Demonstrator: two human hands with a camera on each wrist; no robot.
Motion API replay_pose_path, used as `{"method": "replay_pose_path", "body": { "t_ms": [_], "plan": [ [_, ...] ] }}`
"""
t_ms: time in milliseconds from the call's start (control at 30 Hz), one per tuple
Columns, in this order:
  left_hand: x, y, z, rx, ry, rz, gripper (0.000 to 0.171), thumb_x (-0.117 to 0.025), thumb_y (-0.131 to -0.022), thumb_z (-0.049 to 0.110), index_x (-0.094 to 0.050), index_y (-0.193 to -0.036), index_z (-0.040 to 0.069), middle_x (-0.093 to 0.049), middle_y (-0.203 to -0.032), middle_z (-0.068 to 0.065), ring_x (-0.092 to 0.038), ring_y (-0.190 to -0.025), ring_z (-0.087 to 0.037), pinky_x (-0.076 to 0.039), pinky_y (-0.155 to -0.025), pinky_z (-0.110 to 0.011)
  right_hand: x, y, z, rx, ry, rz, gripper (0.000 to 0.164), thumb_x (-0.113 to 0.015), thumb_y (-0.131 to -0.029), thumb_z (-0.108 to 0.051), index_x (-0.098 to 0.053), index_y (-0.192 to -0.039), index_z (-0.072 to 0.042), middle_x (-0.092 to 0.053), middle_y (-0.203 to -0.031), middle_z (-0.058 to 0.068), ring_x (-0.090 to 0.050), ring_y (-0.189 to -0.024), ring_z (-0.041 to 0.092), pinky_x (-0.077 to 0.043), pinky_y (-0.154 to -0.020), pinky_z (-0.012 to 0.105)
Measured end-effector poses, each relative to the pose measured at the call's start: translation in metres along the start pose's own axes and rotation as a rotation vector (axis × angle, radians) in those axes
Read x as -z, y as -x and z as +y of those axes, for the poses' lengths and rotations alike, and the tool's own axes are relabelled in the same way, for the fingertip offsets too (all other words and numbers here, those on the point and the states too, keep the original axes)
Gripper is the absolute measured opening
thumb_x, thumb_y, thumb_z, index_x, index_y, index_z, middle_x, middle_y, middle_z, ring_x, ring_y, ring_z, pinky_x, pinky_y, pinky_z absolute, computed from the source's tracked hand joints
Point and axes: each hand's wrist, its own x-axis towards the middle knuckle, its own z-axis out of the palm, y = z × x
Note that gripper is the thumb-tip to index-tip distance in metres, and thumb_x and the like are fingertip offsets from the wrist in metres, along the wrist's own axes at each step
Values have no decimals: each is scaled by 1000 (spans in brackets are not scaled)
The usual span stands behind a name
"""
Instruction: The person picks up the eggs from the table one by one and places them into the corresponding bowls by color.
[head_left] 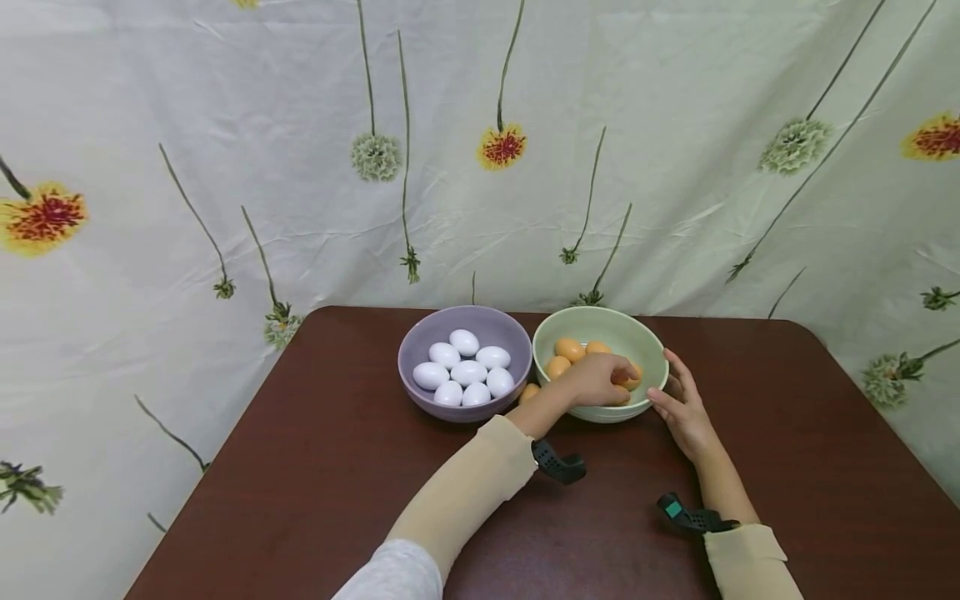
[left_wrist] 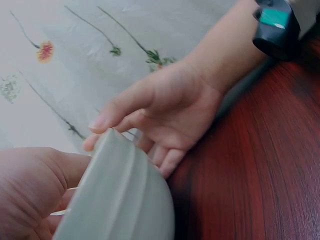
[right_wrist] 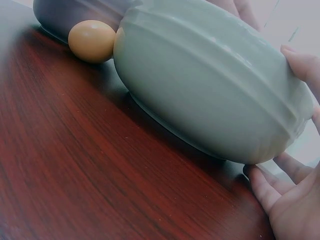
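Observation:
My left hand (head_left: 595, 379) reaches over the near rim of a pale green bowl (head_left: 633, 333), its thumb and fingers curled about a brown egg (head_left: 634, 377) inside. More brown eggs (head_left: 570, 349) lie in that bowl, partly covered by the hand. From the right side my right hand (head_left: 687, 421) holds the same bowl, thumb at the rim and fingers along the outer wall. In the right wrist view, fingertips (right_wrist: 254, 172) of this hand touch low on the bowl, by its base. The left fingertips are hidden behind the bowl wall in the left wrist view.
A purple bowl (head_left: 414, 354) with several white eggs (head_left: 468, 372) stands left of the green one. One brown egg (right_wrist: 92, 41) lies on the dark wooden table (head_left: 315, 450) between the bowls. Behind the table hangs a flowered cloth (head_left: 450, 208).

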Motion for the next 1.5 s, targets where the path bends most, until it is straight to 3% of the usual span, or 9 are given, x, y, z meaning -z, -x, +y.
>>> {"method": "replay_pose_path", "body": {
  "t_ms": [200,400,767,1033,1167,1333,1500],
  "plan": [
    [4,13,-1,-20,70,64,33,-68,-89,12,-66,-122,8,-67,-119,-2,-60,-111,-11,-43,-91,-16,0,-2,1,14,-5,0,70,-56,-97,-5,-21,-154,-23,-17,-147,19,-46,-116,14,-44,-89,18],
    [3,35,0,-40,96,146,28,-68,-91,15,-69,-118,9,-68,-114,1,-61,-106,-7,-44,-90,-16,-1,-1,1,8,2,5,69,-56,-96,-4,-21,-153,-22,-19,-145,17,-47,-114,12,-44,-89,17],
    [-2,67,-9,-168,280,294,23,-65,-92,8,-70,-114,2,-70,-111,-8,-63,-104,-12,-48,-91,-24,-4,1,-2,-14,1,16,72,-58,-96,-6,-18,-155,-23,-12,-150,23,-38,-120,18,-43,-89,16],
    [-9,86,-17,-179,291,387,25,-66,-90,9,-71,-115,5,-70,-111,-6,-64,-104,-14,-47,-89,-22,-1,3,0,6,0,12,72,-58,-96,-7,-19,-155,-23,-13,-149,21,-36,-122,16,-43,-89,17],
    [-13,95,-26,-182,277,423,28,-68,-89,8,-69,-116,4,-69,-114,-4,-63,-105,-15,-49,-90,-30,-1,3,0,7,-8,12,71,-59,-96,-7,-20,-154,-23,-12,-149,21,-35,-123,17,-43,-89,16],
    [-15,105,-33,-232,290,491,27,-67,-88,5,-70,-115,2,-70,-113,-6,-61,-106,-12,-48,-92,-36,-2,3,-1,3,-9,6,72,-58,-97,-8,-19,-155,-23,-9,-151,24,-33,-125,18,-43,-89,16],
    [-16,113,-38,-216,296,498,27,-67,-87,4,-70,-114,4,-69,-112,-4,-60,-107,-11,-47,-93,-32,-2,2,-2,-2,-9,3,73,-58,-97,-8,-17,-155,-23,-6,-153,26,-31,-127,20,-43,-88,16]
  ]
}}
